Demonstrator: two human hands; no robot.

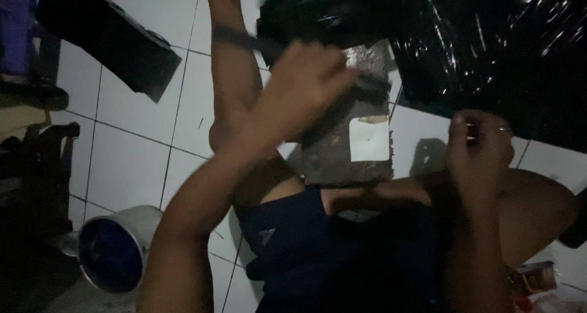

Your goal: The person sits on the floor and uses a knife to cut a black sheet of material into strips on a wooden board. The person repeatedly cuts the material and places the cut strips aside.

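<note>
My left hand [299, 90] is closed around a long dark tool [244, 39], blurred by motion, held across a rough dark slab [342, 163]. The slab lies on the floor between my legs and carries a white paper patch [369, 139]. My right hand [480, 145], with a ring on one finger, hovers to the right of the slab by the lower edge of a shiny black plastic sheet [501, 44]. Its fingers are curled together. Whether they pinch anything is unclear in the dim light.
White floor tiles [122, 160] lie under everything. A metal pot with a blue inside [116, 252] stands at lower left. A black angular object [110, 35] lies at upper left, dark furniture at the far left. A small tin [535, 276] sits at lower right.
</note>
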